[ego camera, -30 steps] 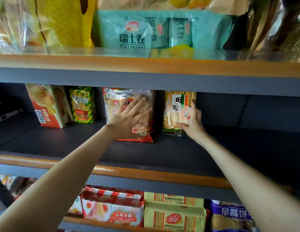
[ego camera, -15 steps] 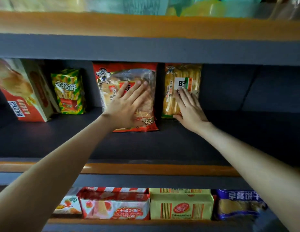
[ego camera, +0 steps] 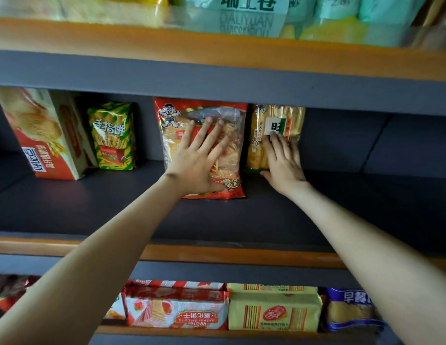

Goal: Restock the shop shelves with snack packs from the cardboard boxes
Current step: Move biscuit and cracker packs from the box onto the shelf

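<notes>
A red and clear rice-cracker pack (ego camera: pixel 231 130) stands upright at the back of the dark middle shelf (ego camera: pixel 167 215). My left hand (ego camera: pixel 199 158) presses flat on its front with straight, spread fingers. Just to its right stands a narrower yellow cracker pack (ego camera: pixel 274 120). My right hand (ego camera: pixel 283 161) lies flat against the lower front of that pack, fingers straight. No cardboard box is in view.
A red and tan biscuit box (ego camera: pixel 40 135) and a green-yellow stick-biscuit bag (ego camera: pixel 112 135) stand at the left of the same shelf. Teal and yellow packs (ego camera: pixel 251 11) fill the shelf above. Wafer packs (ego camera: pixel 177 307) and yellow packs (ego camera: pixel 274 310) lie on the shelf below.
The view has dropped slightly and moved closer. My right hand slid from the yellow pack's right edge onto its front. My left hand stays pressed on the red pack.
</notes>
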`<action>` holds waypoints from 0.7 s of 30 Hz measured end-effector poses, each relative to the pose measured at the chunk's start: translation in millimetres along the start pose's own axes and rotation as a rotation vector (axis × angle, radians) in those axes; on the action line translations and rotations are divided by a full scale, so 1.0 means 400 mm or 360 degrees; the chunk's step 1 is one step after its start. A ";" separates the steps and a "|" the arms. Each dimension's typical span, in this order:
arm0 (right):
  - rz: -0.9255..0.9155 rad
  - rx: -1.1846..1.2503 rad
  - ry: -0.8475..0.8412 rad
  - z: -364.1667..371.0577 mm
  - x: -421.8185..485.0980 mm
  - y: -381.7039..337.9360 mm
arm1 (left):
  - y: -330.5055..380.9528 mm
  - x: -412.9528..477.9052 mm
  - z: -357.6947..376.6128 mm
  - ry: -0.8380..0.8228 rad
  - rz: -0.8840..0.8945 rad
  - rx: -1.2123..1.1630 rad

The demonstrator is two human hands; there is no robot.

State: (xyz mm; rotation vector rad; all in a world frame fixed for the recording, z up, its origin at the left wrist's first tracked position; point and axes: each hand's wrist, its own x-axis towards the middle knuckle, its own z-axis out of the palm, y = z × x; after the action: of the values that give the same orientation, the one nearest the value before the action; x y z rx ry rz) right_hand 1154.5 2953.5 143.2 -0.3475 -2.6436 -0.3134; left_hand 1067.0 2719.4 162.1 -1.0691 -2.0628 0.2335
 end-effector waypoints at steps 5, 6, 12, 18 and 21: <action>0.0005 0.0247 -0.0095 -0.042 -0.034 0.008 | 0.021 -0.022 -0.037 -0.0042 -0.0026 -0.0111; 0.0034 0.0336 -0.0118 -0.055 -0.044 0.002 | 0.028 -0.027 -0.049 -0.0058 -0.0050 -0.0121; 0.0145 0.0863 -0.0366 -0.122 -0.135 -0.041 | 0.118 -0.063 -0.151 -0.0213 -0.0395 -0.0425; -0.0058 0.1161 -0.0140 -0.197 -0.282 -0.095 | 0.235 -0.170 -0.275 -0.0198 -0.0939 -0.0897; -0.0271 0.1380 0.0100 -0.240 -0.374 -0.145 | 0.289 -0.268 -0.340 0.0015 -0.1148 -0.1053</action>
State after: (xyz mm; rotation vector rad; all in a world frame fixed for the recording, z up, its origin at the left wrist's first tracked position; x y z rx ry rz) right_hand 1306.1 2843.9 148.2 0.1706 -2.4643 0.7441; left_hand 1271.1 2686.6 138.2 -0.5870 -2.4270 -0.8577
